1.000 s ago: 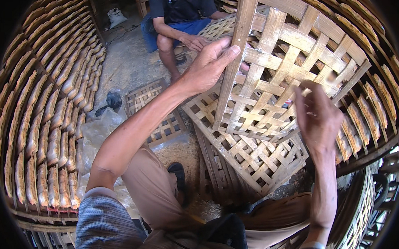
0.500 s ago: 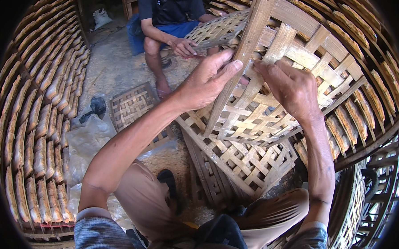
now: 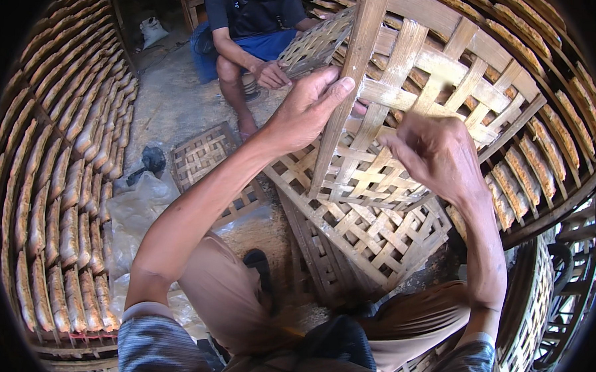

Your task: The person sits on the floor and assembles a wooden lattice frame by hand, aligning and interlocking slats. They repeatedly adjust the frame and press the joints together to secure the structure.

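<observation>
A woven bamboo tray point(image 3: 422, 75) with a wooden rim is held tilted upright before me. My left hand point(image 3: 308, 110) is closed round its left rim bar, thumb on the near side and fingers partly hidden behind. In front of the weave is my right hand point(image 3: 439, 155), its fingers curled in and slightly blurred. Whether anything small sits in those fingers cannot be made out. Under the upright tray's lower end lies another woven tray point(image 3: 375, 246), on top of a stack.
Across from me sits a person point(image 3: 252, 24) holding another woven tray point(image 3: 315, 47). Racks of slatted pieces topped with a pale crumbly layer point(image 3: 58, 195) line both sides. A woven tray point(image 3: 203, 152) and clear plastic sheeting point(image 3: 137, 212) lie on the floor at left.
My right hand has dropped down and away from the upper weave near the rim bar. The held tray and my left hand have shifted slightly left.
</observation>
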